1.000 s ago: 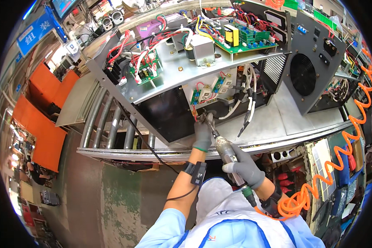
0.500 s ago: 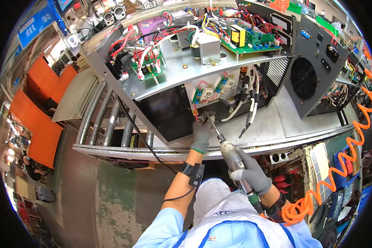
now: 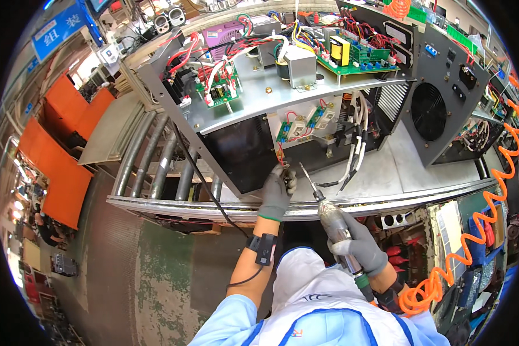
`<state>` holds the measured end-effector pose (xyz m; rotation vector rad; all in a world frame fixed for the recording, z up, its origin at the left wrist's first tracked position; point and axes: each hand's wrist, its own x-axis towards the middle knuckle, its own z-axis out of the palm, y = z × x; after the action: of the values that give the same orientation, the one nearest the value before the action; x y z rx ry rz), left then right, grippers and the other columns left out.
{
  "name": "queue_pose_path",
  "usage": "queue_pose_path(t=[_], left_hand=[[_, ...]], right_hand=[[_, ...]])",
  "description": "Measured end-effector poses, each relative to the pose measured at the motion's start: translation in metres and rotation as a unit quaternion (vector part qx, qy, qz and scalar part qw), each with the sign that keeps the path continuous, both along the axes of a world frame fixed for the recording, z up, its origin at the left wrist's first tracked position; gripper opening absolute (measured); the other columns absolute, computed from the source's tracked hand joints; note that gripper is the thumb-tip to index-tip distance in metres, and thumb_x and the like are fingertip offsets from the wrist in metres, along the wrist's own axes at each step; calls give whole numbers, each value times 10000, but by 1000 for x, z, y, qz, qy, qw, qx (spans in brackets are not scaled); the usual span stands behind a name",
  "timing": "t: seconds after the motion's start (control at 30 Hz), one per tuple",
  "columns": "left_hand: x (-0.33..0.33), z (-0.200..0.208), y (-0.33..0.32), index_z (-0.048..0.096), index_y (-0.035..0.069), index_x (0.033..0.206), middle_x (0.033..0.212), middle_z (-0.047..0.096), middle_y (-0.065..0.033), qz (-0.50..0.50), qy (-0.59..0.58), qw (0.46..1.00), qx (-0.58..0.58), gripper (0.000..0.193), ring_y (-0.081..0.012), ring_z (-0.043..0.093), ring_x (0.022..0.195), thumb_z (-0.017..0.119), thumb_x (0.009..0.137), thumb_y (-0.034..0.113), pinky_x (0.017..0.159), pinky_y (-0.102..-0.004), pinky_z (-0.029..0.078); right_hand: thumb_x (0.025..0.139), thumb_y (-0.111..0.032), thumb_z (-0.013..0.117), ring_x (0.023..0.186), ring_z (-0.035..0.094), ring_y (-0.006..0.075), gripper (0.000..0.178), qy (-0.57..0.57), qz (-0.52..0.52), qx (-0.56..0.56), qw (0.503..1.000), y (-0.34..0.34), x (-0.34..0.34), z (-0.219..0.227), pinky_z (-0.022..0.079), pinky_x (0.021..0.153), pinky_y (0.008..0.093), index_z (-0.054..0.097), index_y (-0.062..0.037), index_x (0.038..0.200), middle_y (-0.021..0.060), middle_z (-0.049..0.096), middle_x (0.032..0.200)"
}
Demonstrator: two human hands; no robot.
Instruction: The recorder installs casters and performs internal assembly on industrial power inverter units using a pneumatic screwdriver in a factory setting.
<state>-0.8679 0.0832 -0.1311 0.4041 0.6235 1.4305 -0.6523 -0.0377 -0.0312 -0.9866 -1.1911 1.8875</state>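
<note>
My right hand [image 3: 363, 245], in a grey glove, is wrapped round a metal-bodied air screwdriver [image 3: 333, 222]. The screwdriver's long thin bit points up and away, just right of my left hand, touching nothing that I can make out. My left hand [image 3: 278, 191], also gloved, has its fingers bent together at the front opening of a dark metal cabinet [image 3: 225, 153]. What lies in those fingertips is hidden or too small to name. Thin red wires [image 3: 280, 154] hang down to them from a small green circuit board [image 3: 284, 131] on a pale plate inside the cabinet.
The cabinet's upper shelf [image 3: 251, 109] carries boards, a transformer and wiring. White cables [image 3: 356, 150] hang out at its right. A second cabinet [image 3: 429, 109] with a round fan grille stands right. Rollers [image 3: 161, 164] lie left. An orange coiled hose [image 3: 473, 230] runs along my right side.
The screwdriver's bit has moved right, away from my left hand's fingers. My left hand has drawn slightly back towards me, and the view has shifted a little.
</note>
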Motion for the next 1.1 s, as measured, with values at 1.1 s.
queue_pose_path(t=[1.1], left_hand=[[26, 38, 19, 550, 36, 979, 587, 437, 14, -78, 74, 991, -84, 241, -56, 291, 411, 481, 901, 253, 346, -200, 181]], right_hand=[[635, -99, 624, 642, 509, 104, 759, 8, 18, -31, 999, 7, 15, 6, 436, 562, 234, 300, -20, 1318, 61, 507, 873]])
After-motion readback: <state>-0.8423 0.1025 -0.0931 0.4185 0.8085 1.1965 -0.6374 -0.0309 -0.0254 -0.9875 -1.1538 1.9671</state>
